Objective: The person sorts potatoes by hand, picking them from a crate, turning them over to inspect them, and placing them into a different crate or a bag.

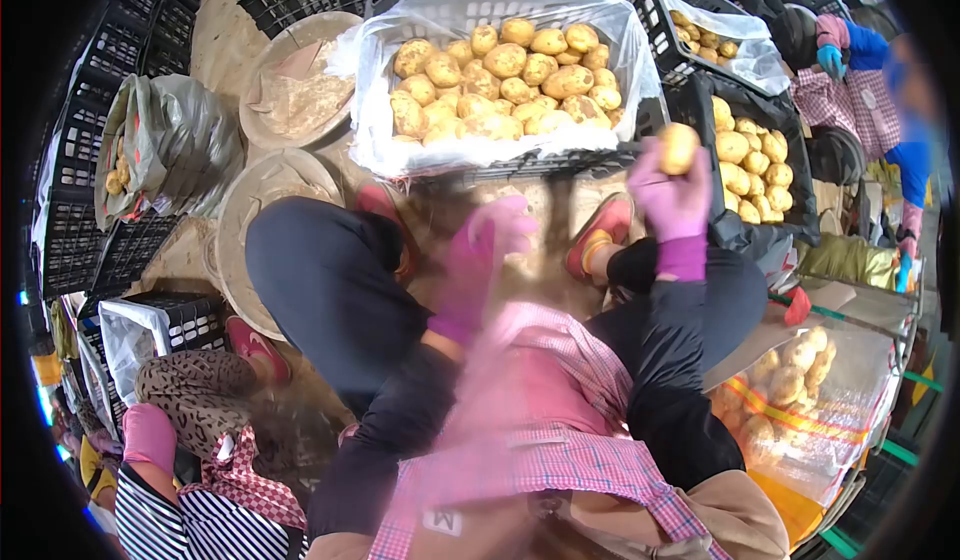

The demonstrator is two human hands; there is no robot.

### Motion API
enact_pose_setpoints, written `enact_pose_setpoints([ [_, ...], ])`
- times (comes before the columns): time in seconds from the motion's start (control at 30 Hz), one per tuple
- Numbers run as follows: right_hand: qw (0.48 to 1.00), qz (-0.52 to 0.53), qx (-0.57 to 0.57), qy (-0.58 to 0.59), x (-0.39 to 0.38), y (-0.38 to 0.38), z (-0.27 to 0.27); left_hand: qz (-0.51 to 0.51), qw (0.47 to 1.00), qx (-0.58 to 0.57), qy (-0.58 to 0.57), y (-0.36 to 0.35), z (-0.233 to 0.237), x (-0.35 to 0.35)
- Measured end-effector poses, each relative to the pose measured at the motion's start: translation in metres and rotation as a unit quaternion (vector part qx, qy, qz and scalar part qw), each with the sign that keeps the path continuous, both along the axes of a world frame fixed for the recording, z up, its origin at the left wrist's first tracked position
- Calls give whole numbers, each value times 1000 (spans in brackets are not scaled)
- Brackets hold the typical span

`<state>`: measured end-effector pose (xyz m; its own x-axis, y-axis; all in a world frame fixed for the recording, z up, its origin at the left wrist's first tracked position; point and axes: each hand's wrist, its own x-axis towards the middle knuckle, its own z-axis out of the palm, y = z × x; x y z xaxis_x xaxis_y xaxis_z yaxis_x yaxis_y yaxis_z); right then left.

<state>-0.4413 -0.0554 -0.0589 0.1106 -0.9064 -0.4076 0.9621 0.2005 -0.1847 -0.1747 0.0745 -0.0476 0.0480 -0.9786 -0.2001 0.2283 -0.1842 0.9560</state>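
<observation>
A single potato [678,149] is held up in the fingers of my right hand [684,200], which wears a pink glove. It is between the lined crate and a black crate of potatoes [752,165]. My left hand [488,245], also gloved in pink, hovers above the floor between my knees, below the near edge of the lined crate. Motion blur smears its fingers, and no potato shows in it. Straight ahead, many loose potatoes [505,75] fill the crate lined with clear plastic [640,55].
Two round basins [232,225] stand at the left, near a grey sack [185,145]. Black crates [70,160] are stacked along the left edge. A clear bag of potatoes [800,380] sits at lower right. Co-workers sit at lower left [205,460] and upper right [870,100].
</observation>
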Motion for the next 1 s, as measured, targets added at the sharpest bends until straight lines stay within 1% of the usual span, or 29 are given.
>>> enact_pose_setpoints([
  [0.03, 995, -94, 39, 7, -14, -15, 3, -5, 999, -32, -34, 0, -2, 0],
  [0.07, 979, -189, 73, 24, -27, -29, 5, -8, 990, 19, 138, 0, -27, 0],
  [0.1, 955, -276, 101, 48, -41, -44, 8, -7, 992, 28, 121, -2, -23, -2],
  [0.13, 962, -243, 20, 125, -40, -55, -3, -5, 994, 38, 104, -5, -13, -6],
  [0.17, 964, -178, -19, 195, -36, -67, -17, -5, 995, 49, 86, -7, -7, -11],
  [0.2, 954, -118, -62, 267, -25, -78, -24, -3, 993, 64, 97, -9, -6, -14],
  [0.23, 942, -28, -61, 330, 20, -83, -13, -4, 990, 80, 116, -12, -5, -16],
  [0.27, 881, 99, -95, 453, 63, -84, 2, -6, 986, 98, 134, -14, -3, -18],
  [0.3, 789, 223, -127, 558, 100, -84, 9, -8, 982, 116, 151, -16, -3, -19],
  [0.33, 713, 264, -215, 613, 124, -91, -15, -3, 978, 120, 169, -17, -4, -18],
  [0.37, 624, 300, -300, 656, 144, -104, -44, 24, 974, 118, 191, -18, -7, -18],
  [0.4, 433, 294, -392, 757, 161, -117, -59, 52, 969, 117, 211, -19, -10, -17],
  [0.47, 248, 325, -408, 816, 190, -144, -97, 120, 959, 111, 230, -22, -10, -14],
  [0.5, 276, 378, -348, 812, 203, -158, -123, 143, 956, 116, 227, -25, -11, -14],
  [0.53, 301, 429, -287, 802, 216, -163, -132, 167, 953, 120, 223, -28, -12, -13],
  [0.57, 278, 435, -288, 807, 221, -167, -138, 190, 949, 123, 221, -29, -13, -12],
  [0.63, 229, 442, -286, 819, 220, -170, -130, 181, 944, 116, 252, -28, -17, -9],
  [0.67, 257, 477, -247, 803, 212, -171, -117, 172, 942, 110, 268, -28, -17, -10],
  [0.73, 529, 424, -171, 715, 195, -162, -99, 174, 949, 101, 244, -28, -14, -10],
  [0.8, 695, 400, -127, 584, 171, -145, -71, 164, 954, 99, 230, -22, -11, -11],
  [0.83, 737, 413, -130, 520, 160, -139, -48, 154, 957, 96, 227, -20, -12, -10],
  [0.87, 766, 375, -255, 455, 134, -138, -72, 144, 960, 92, 224, -19, -11, -9],
  [0.9, 790, 405, -180, 423, 143, -103, -6, 138, 965, 82, 208, -20, -10, -10],
  [0.93, 803, 391, -171, 416, 142, -75, 20, 133, 970, 73, 192, -23, -9, -10],
  [0.97, 817, 377, -162, 405, 136, -51, 33, 130, 974, 64, 172, -23, -9, -8],
  [1.0, 809, 364, -145, 439, 122, -35, 18, 107, 982, 47, 147, -22, -11, -7],
])
